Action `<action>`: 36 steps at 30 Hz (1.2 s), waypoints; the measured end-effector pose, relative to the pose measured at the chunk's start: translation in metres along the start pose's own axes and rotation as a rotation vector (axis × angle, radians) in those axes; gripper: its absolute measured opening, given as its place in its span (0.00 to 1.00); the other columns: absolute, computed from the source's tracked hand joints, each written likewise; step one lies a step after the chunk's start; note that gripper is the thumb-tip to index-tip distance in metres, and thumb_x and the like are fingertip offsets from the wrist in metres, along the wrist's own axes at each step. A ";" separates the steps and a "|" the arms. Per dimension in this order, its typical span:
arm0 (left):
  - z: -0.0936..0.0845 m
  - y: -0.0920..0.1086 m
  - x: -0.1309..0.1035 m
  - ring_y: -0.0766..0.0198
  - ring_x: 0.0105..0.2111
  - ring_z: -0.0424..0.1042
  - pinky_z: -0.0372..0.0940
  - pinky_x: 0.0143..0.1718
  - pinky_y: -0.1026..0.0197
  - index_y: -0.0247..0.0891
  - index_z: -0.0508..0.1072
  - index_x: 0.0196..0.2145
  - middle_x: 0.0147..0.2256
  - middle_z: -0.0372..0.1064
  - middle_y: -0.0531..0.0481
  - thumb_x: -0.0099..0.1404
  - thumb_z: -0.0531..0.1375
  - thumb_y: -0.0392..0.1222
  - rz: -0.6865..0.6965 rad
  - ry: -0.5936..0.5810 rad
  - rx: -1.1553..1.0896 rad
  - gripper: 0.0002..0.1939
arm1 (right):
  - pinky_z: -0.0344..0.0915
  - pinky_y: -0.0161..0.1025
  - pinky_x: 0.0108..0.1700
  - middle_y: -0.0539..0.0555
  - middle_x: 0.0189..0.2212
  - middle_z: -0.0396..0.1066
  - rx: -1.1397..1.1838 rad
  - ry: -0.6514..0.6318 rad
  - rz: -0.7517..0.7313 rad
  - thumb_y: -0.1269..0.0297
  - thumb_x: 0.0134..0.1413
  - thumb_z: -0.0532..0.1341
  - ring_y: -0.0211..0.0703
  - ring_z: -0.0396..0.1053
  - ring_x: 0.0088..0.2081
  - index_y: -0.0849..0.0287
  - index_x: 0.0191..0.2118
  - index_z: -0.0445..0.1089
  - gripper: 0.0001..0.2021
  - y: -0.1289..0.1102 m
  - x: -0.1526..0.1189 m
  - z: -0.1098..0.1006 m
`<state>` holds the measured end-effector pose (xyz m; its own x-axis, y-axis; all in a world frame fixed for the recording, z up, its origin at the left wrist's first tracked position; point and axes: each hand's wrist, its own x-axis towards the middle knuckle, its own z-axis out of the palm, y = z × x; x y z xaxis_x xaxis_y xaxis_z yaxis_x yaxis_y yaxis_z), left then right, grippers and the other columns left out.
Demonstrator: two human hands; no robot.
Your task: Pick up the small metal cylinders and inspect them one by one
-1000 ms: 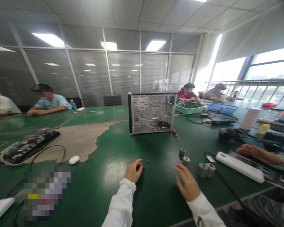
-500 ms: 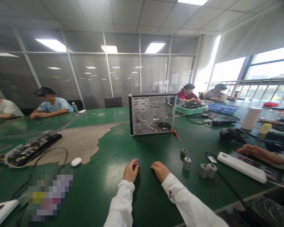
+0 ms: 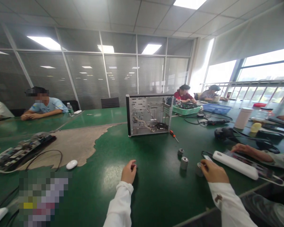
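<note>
My left hand [image 3: 129, 171] rests on the green table [image 3: 153, 186] with its fingers curled; what they hold, if anything, is too small to name. At the right, my right hand [image 3: 215, 171] is over the metal cylinders, its fingers bent against them and covering one. A cylinder [image 3: 199, 169] shows at its fingertips; whether it is gripped is unclear. Two more metal cylinders, a larger one [image 3: 184, 163] and a smaller one [image 3: 180, 152], stand to the left of that hand. Beyond them an open computer case [image 3: 150, 115] stands upright.
An orange screwdriver [image 3: 174, 136] lies beside the case. A white power strip [image 3: 235, 164] and another person's hand [image 3: 245, 149] are at the right. A white oval object [image 3: 71, 164] and a circuit assembly [image 3: 23, 151] are at the left. Baskets and people are farther back.
My right hand has moved right, from bare table to the metal cylinders. My left hand has stayed nearly still. The view has turned slightly to the right.
</note>
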<state>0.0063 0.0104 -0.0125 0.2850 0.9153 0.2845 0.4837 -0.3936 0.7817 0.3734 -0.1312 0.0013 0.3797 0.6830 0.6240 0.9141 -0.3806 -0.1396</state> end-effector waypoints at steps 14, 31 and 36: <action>-0.001 0.001 -0.003 0.67 0.31 0.68 0.61 0.35 0.64 0.37 0.64 0.40 0.31 0.70 0.50 0.54 0.50 0.36 0.035 -0.007 0.019 0.14 | 0.58 0.35 0.28 0.52 0.25 0.67 0.039 -0.038 -0.006 0.60 0.46 0.48 0.40 0.64 0.26 0.56 0.27 0.65 0.11 0.007 -0.001 0.009; -0.003 0.006 -0.006 0.67 0.30 0.68 0.61 0.35 0.64 0.37 0.65 0.39 0.30 0.70 0.50 0.53 0.51 0.35 -0.002 0.000 0.008 0.14 | 0.61 0.45 0.39 0.60 0.40 0.57 0.265 0.005 0.022 0.70 0.43 0.49 0.48 0.63 0.39 0.61 0.53 0.48 0.27 -0.074 -0.008 0.048; -0.003 0.006 -0.005 0.67 0.31 0.68 0.61 0.35 0.64 0.37 0.65 0.39 0.30 0.70 0.51 0.53 0.51 0.35 0.006 -0.001 0.013 0.14 | 0.62 0.45 0.40 0.63 0.42 0.58 0.393 -0.094 0.002 0.71 0.44 0.47 0.48 0.63 0.41 0.65 0.53 0.46 0.26 -0.097 0.000 0.063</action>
<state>0.0047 0.0036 -0.0079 0.2883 0.9131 0.2884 0.4925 -0.3997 0.7731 0.2931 -0.0551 -0.0333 0.3759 0.7435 0.5530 0.8912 -0.1265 -0.4357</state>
